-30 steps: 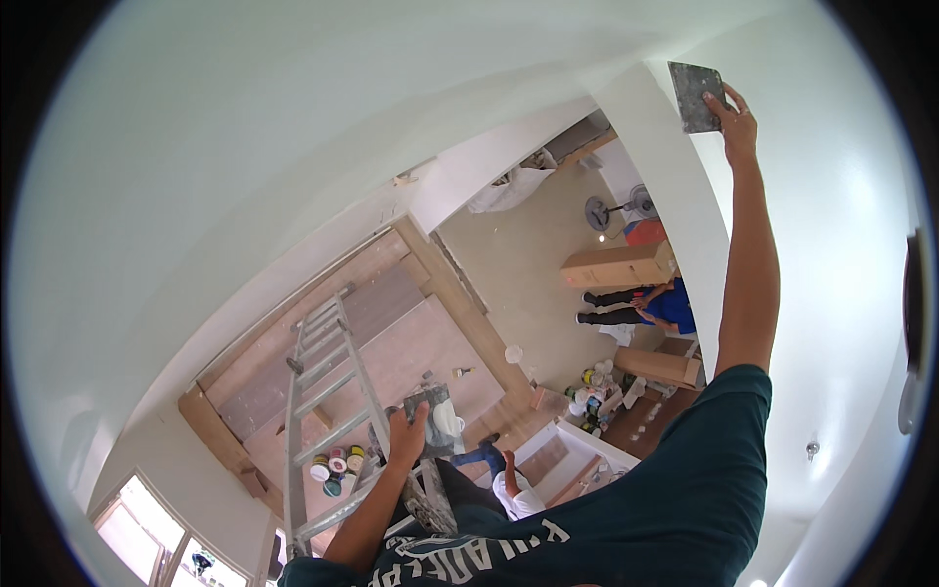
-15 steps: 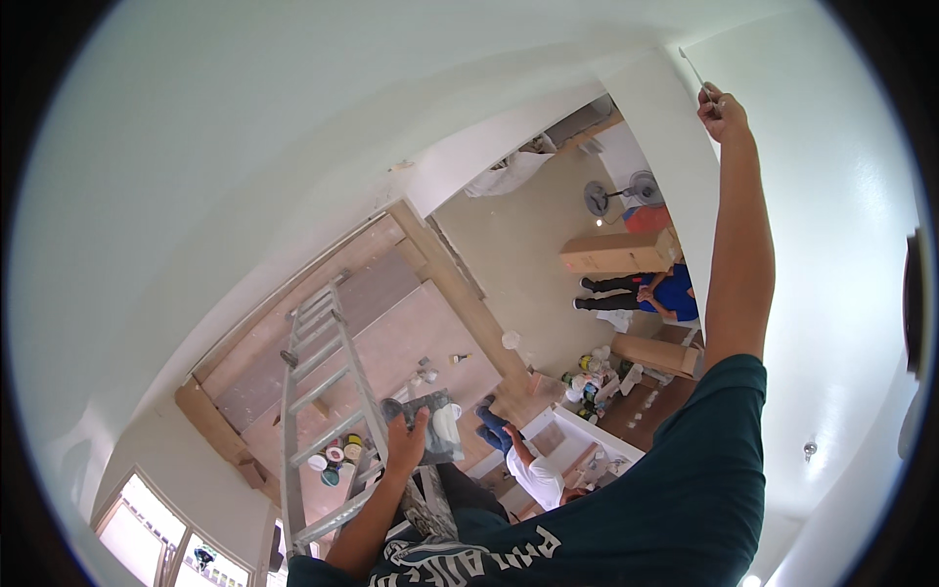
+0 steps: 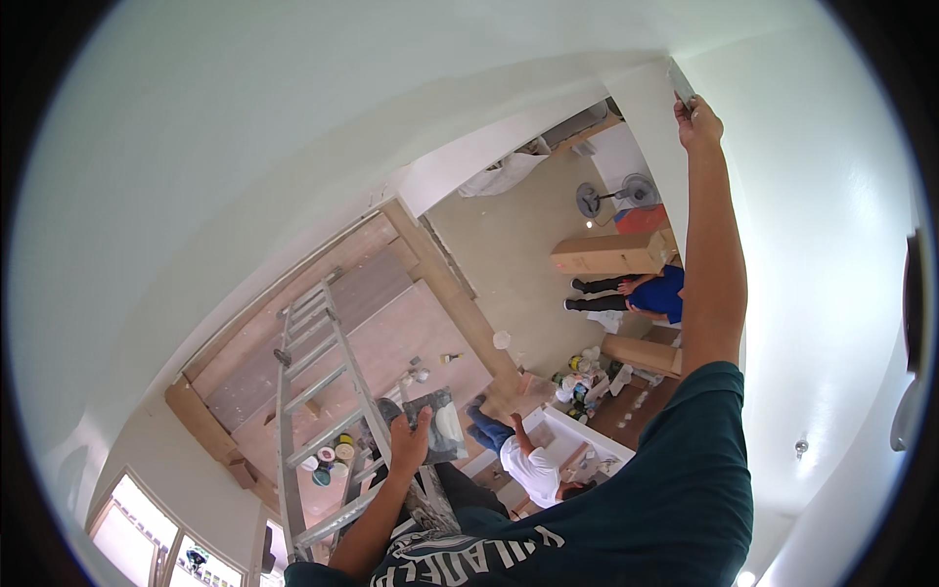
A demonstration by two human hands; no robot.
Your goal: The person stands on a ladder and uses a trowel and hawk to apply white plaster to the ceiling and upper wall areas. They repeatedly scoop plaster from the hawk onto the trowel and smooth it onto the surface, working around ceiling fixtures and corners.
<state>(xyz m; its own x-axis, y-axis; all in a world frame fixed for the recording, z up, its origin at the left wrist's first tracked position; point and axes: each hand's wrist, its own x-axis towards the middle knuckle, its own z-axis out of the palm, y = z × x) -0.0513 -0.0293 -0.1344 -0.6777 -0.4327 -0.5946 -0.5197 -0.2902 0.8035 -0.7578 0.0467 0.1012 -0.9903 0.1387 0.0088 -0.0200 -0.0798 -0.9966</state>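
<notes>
We look down on a metal ladder [image 3: 315,389]. Just right of the ladder, our left hand [image 3: 409,442] grips a flat grey plate [image 3: 448,452] bearing white paste. Well up and right of the ladder, our right hand [image 3: 698,125] holds a flat blade [image 3: 680,82] close to a pale wall [image 3: 643,108]; we cannot tell whether they touch. Farther right of the ladder are a white-shirted person [image 3: 531,470] and a cardboard box [image 3: 608,254].
</notes>
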